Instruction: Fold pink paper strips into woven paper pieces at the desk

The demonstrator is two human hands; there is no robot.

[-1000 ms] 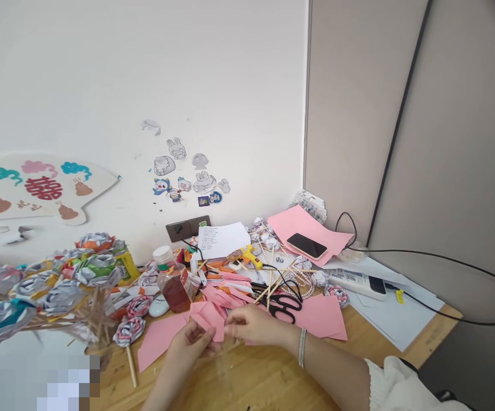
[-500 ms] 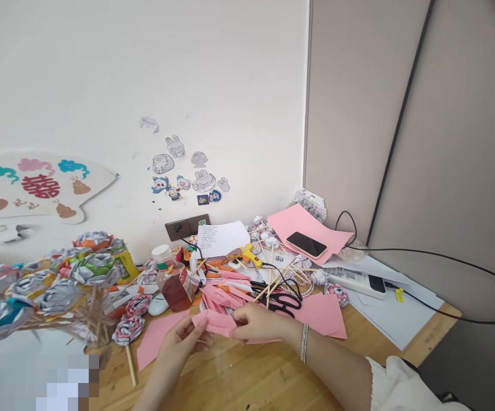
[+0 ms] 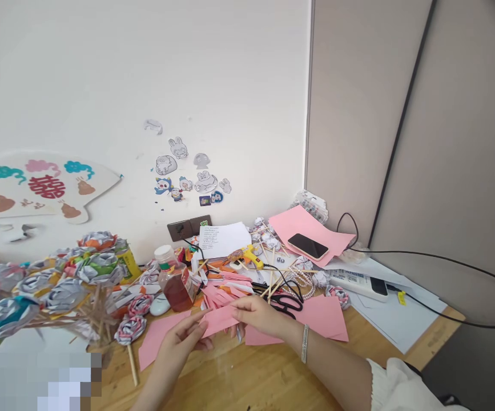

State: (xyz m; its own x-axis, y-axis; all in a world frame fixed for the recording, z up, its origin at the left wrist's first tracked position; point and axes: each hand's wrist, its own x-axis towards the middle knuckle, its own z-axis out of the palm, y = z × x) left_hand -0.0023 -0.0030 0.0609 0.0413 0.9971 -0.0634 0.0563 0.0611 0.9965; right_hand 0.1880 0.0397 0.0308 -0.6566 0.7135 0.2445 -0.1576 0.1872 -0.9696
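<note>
My left hand (image 3: 186, 338) and my right hand (image 3: 256, 315) both pinch a folded pink paper strip (image 3: 220, 318) held just above the wooden desk (image 3: 247, 379). The left fingers grip its left end, the right fingers its right end. A silver bracelet (image 3: 304, 344) circles my right wrist. More pink strips (image 3: 221, 292) lie piled right behind the hands, and a pink sheet (image 3: 158, 337) lies flat under my left hand.
Black scissors (image 3: 285, 302) and wooden sticks lie behind my right hand. A bottle of brown liquid (image 3: 174, 281), a yellow glue gun (image 3: 252, 256), a phone (image 3: 308, 246) on pink paper, and a white remote (image 3: 358, 282) crowd the back. Paper roses on sticks (image 3: 59, 285) fill the left. Black cables trail right.
The pink piece has been drawn out into a longer flat strip between my hands. Both hands have lifted slightly and moved a little apart.
</note>
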